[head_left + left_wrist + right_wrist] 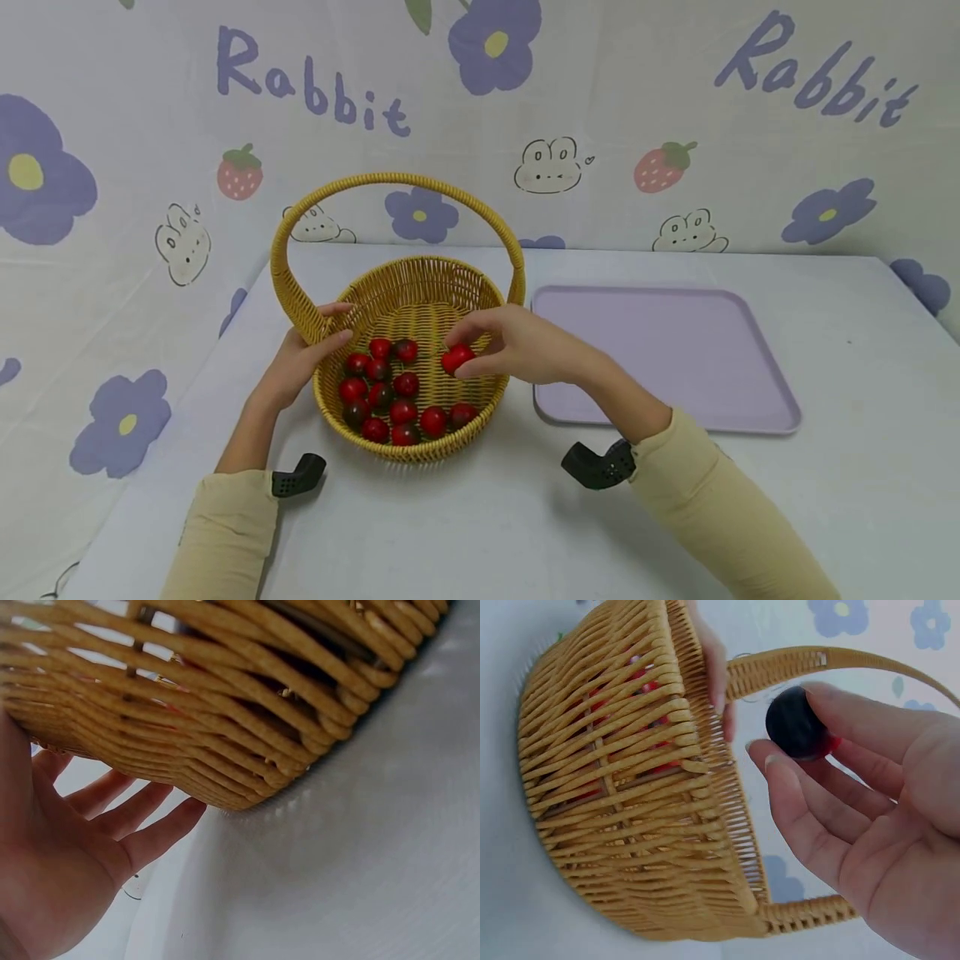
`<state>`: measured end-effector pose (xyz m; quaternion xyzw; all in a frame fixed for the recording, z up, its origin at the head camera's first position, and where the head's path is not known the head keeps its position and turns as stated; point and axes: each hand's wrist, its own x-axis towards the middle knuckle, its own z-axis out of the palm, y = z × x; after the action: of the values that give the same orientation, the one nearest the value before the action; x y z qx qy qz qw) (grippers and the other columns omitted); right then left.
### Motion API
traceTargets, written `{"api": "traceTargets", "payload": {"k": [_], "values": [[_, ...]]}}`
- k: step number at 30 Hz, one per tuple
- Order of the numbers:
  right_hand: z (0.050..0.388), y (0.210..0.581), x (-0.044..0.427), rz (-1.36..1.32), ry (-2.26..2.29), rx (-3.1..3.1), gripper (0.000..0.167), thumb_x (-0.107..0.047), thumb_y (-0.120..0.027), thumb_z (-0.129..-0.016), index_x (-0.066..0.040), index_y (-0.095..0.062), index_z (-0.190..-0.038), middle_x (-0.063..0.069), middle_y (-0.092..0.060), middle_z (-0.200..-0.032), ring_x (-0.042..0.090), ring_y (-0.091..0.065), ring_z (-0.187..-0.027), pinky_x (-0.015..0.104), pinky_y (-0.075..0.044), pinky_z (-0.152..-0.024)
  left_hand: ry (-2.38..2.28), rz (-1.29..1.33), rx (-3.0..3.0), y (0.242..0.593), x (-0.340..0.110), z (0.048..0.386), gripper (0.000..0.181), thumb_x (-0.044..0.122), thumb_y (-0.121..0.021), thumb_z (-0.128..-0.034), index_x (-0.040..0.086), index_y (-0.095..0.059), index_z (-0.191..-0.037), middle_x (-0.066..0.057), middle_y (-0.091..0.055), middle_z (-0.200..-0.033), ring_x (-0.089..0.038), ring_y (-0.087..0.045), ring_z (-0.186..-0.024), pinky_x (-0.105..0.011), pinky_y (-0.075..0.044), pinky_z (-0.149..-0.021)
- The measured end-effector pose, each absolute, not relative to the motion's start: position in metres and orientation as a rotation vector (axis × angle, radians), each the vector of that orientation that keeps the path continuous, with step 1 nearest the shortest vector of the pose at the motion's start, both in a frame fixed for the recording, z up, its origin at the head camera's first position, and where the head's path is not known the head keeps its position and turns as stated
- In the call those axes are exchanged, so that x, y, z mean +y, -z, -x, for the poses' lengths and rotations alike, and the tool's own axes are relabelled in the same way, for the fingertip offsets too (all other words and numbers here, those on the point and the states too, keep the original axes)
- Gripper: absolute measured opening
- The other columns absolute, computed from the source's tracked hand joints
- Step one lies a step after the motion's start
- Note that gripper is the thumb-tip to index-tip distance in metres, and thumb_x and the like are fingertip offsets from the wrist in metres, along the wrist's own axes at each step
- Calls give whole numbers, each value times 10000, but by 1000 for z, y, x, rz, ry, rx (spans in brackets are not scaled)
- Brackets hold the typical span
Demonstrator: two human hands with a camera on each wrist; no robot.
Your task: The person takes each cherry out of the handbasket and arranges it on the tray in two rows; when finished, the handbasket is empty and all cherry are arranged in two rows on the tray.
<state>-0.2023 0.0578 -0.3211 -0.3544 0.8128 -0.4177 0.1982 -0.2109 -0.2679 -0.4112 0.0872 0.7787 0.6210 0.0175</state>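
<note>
A yellow wicker basket with a tall arched handle stands on the table, several dark-red cherries gathered in its left and front part. My left hand grips the basket's left rim by the foot of the handle, thumb inside; the left wrist view shows its fingers against the outer wicker wall. Over the right side of the basket, my right hand pinches one cherry between thumb and fingers. In the right wrist view that cherry shows a nearly black side, held above the rim.
A flat lilac tray lies to the right of the basket on the white tabletop. Behind the table hangs a printed cloth with flowers, rabbits and strawberries. A black wrist mount sticks out from the right sleeve, another from the left.
</note>
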Motion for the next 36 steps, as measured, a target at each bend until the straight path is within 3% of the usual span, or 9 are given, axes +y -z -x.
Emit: {"api": "traceTargets", "payload": {"k": [20,36], "values": [[194,311,117,852,1512,2085,338,-71,-711,-856,-20,-604,-1172,127,-604,-1129,271,-645,-949,360,-520,-823,-1905,-292,2447,412,-270,212,490,165,-588,-950,-9,-424,-1377,-159,-370,-1451,-335,-370,-1310,-527,-283,-1055],[220,337,167,551,1672,2143,381,-150,-647,-915,-18,-546,-1258,139,-640,-1099,289,-635,-965,338,-488,-883,-1902,-300,2450,411,-271,211,492,161,-585,-952,-8,-417,-1383,-164,-366,-1450,-350,-393,-1293,-529,-307,-1043]]}}
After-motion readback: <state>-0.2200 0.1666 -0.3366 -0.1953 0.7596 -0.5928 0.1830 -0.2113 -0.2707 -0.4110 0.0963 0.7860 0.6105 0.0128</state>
